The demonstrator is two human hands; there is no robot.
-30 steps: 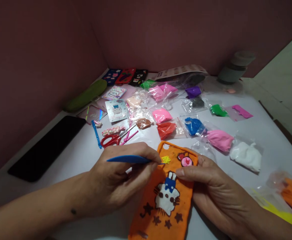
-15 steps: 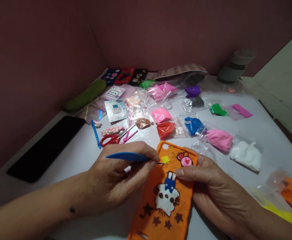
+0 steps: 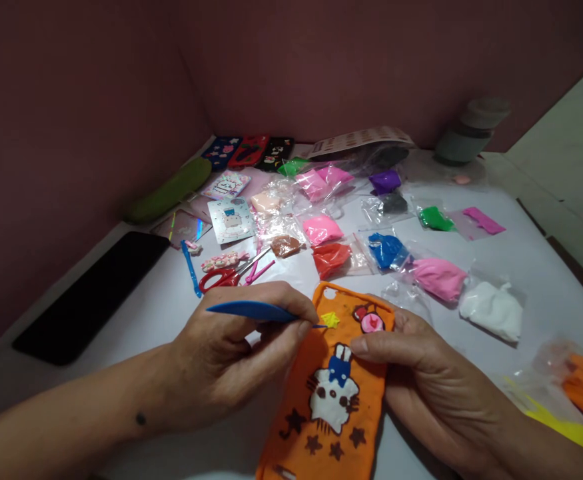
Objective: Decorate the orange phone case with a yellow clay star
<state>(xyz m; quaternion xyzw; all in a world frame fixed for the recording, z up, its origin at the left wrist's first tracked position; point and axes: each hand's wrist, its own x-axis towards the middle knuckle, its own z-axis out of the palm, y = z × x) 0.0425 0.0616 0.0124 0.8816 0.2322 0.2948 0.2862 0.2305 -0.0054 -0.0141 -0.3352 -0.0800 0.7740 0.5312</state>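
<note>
My right hand grips the right edge of an orange clay-covered phone case, thumb on its face. The case bears a white cat figure with blue clothes, brown stars below it and a pink and red piece near the top. In my left hand a blue modelling tool is pinched between thumb and fingers. Its thin tip reaches the lower edge of a small yellow star near the case's top. Part of the case's left side is hidden behind my left hand.
Several bags of coloured clay lie across the white table. Red scissors, a blue stick tool and a black phone lie to the left. Decorated cases and a jar stand towards the wall.
The blue tool has tilted slightly in my left hand, its tip now a little left along the yellow star's edge. My right hand and the case have hardly moved.
</note>
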